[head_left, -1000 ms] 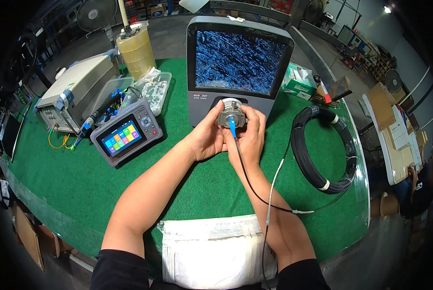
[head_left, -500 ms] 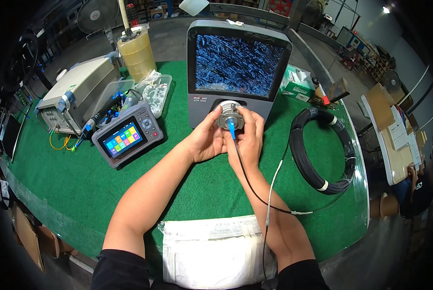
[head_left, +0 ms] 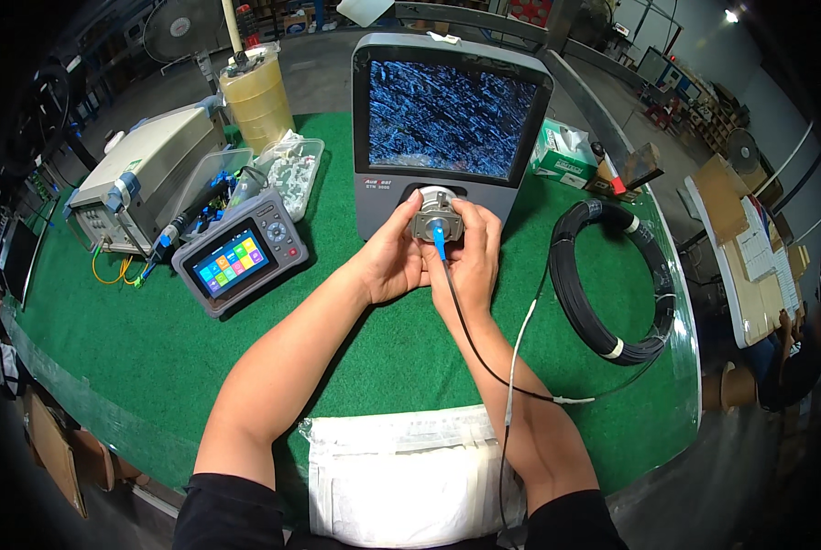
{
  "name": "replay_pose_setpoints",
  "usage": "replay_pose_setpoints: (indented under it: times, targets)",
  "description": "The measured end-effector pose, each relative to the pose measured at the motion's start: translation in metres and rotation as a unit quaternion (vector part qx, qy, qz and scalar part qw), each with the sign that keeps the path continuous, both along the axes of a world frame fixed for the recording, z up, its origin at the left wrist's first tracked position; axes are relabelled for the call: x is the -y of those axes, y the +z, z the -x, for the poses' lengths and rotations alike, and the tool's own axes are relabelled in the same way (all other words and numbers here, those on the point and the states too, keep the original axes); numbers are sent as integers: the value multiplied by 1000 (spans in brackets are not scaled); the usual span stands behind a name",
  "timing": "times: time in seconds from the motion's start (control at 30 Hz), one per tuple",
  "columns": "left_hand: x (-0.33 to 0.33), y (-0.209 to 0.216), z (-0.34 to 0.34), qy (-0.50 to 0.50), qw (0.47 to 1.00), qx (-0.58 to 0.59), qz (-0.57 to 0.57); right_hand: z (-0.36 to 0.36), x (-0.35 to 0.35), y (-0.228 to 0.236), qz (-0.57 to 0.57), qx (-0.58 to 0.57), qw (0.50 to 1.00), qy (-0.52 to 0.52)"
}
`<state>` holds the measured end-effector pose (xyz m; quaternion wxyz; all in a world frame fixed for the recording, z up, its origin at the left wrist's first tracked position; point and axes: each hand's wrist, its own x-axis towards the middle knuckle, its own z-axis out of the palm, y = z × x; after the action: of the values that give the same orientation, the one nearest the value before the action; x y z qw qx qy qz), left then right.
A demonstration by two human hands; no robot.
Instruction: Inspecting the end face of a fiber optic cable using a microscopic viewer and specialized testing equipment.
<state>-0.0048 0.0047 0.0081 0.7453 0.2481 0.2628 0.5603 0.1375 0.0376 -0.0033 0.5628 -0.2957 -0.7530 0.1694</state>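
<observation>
A dark grey fiber inspection microscope [head_left: 378, 200] stands upright at the back centre, its screen [head_left: 452, 119] lit with a blue, streaky magnified pattern. From its front sticks out a round metal adapter mount [head_left: 423, 227]. A blue fiber connector [head_left: 439, 242] is plugged into the mount, and its black cable [head_left: 459, 316] hangs toward me. My left hand [head_left: 388, 264] grips the mount from the left, thumb along its side. My right hand [head_left: 468, 270] grips it from the right, fingers curled over the edge. Fingers under and behind the mount are partly hidden.
A coil of black cable [head_left: 568, 284] lies to the right on the green mat [head_left: 172, 385]. A handheld tester [head_left: 293, 252] with a colourful screen, a clear tub [head_left: 311, 188] and a boxy instrument [head_left: 154, 151] sit left. Near me is a white padded sheet [head_left: 401, 486]; a green tissue box [head_left: 557, 165] stands behind.
The streaky pattern on the screen has shifted and looks somewhat different. Both hands keep their hold on the mount, with hardly any visible movement.
</observation>
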Motion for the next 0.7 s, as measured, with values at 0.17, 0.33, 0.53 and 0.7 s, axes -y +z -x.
replay_pose_setpoints:
  times: [0.17, 0.33, 0.53, 0.7]
  targets:
    - [-1, -4, 2, -21, 999, 22, -10, -1, 0, 0, 19, 10, 1000, 9]
    - [0, -7, 7, -23, 999, 34, -28, 2, 4, 6, 27, -15, 999, 14]
    - [-1, -10, 7, -50, 996, 64, -35, -2, 1, 2, 11, 0, 1000, -9]
    - [1, -5, 5, -31, 998, 55, -24, 1, 3, 2, 59, -27, 998, 14]
